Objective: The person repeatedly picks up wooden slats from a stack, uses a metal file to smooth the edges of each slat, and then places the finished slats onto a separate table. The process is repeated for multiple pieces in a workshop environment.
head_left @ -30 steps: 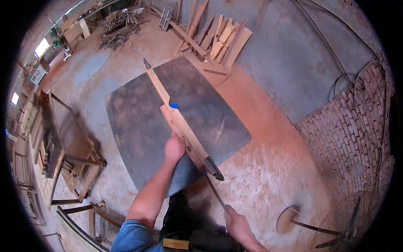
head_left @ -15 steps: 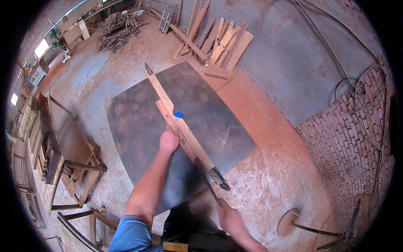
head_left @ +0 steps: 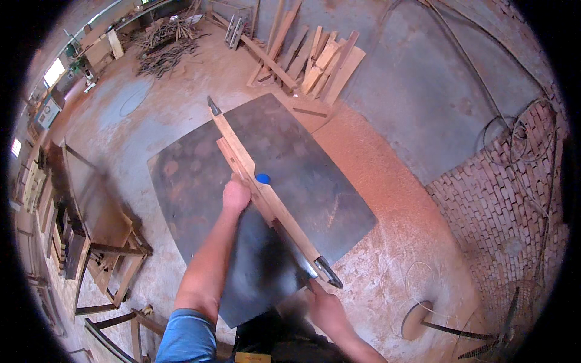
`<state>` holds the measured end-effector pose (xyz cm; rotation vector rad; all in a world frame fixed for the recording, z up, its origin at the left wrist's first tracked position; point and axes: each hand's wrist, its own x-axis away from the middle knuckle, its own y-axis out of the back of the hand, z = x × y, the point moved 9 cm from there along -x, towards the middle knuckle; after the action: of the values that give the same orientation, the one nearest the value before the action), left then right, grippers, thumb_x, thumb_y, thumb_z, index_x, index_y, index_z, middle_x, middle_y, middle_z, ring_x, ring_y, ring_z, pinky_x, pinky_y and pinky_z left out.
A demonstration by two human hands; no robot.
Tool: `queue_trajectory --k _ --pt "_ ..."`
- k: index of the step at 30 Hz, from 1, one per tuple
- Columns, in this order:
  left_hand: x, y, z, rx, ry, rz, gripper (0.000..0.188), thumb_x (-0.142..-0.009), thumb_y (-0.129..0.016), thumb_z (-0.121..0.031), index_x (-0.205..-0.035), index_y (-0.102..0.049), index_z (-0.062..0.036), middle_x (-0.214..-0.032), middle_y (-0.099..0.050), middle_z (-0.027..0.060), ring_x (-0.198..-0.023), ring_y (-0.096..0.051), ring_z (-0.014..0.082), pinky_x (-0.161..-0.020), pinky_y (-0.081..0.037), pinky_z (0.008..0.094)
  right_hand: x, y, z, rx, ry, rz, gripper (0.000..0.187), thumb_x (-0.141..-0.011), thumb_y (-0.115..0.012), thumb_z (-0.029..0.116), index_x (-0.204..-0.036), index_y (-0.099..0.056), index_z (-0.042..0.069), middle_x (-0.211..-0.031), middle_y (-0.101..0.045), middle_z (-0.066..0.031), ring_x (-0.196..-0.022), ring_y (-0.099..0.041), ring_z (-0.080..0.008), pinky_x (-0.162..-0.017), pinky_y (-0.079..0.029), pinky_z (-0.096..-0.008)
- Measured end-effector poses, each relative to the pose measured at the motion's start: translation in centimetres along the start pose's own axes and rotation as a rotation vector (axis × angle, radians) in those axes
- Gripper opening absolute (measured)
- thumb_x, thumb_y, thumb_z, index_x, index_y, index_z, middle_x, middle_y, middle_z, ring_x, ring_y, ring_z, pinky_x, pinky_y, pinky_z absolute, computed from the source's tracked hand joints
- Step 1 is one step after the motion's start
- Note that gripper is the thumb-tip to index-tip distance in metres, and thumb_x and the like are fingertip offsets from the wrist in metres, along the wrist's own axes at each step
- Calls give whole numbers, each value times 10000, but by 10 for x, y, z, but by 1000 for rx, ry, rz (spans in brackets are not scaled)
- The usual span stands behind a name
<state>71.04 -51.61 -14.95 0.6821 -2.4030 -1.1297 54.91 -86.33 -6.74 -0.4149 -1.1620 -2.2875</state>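
A long pale wooden bar [head_left: 282,202] with pointed dark ends and a notch lies slantwise over the dark tabletop [head_left: 315,175]. A round blue piece [head_left: 262,178] sits at its notch. Along its left side runs a shorter reddish wooden strip [head_left: 230,156]. My left hand [head_left: 236,195] is closed round this strip near the bar's middle. My right hand [head_left: 325,307], closed, is by the bar's near end, at the end of a thin, dark, strip-like tool [head_left: 296,251]. The tool lies along the bar's left edge; its exact kind is unclear, and my fingers hide its grip.
Planks [head_left: 327,63] lean on the far wall, beside scrap wood [head_left: 166,42]. A wooden frame stand [head_left: 115,248] is at left, a brick surface [head_left: 502,193] at right. Near right stands a fan-like object [head_left: 505,327] beside a round disc [head_left: 416,320].
The bar has shifted slightly nearer and to the right. My left hand has moved a little left and up. My right hand has moved slightly up and left with the strip-like tool.
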Motion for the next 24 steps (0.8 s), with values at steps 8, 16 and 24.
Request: queue_trajectory --k 8,16,24 --pt "-40 18 3 0 26 -12 348 -919 -452 -266 -1075 -500 41 -972 -629 305 -954 -610 440 -852 -474 500 -35 -14 22 86 -3 -6 427 -939 -447 307 -1308 -472 94 -866 -645 -260 -809 -622 -445 -739 -489 -534" --pt "-90 30 21 -27 43 -37 354 -903 -480 -249 -1121 -516 27 -1033 -620 293 -996 -596 429 -869 -466 495 -63 -7 71 91 50 -122 381 -918 -502 286 -1234 -556 80 -831 -650 -250 -803 -637 -424 -768 -506 -501" --pt "-143 53 16 -36 97 49 424 -862 -488 -262 -1128 -483 67 -1048 -627 280 -1049 -602 382 -902 -477 442 -130 -41 90 113 311 -181 318 -948 -453 290 -1206 -499 109 -806 -633 -262 -789 -618 -455 -705 -475 -563"
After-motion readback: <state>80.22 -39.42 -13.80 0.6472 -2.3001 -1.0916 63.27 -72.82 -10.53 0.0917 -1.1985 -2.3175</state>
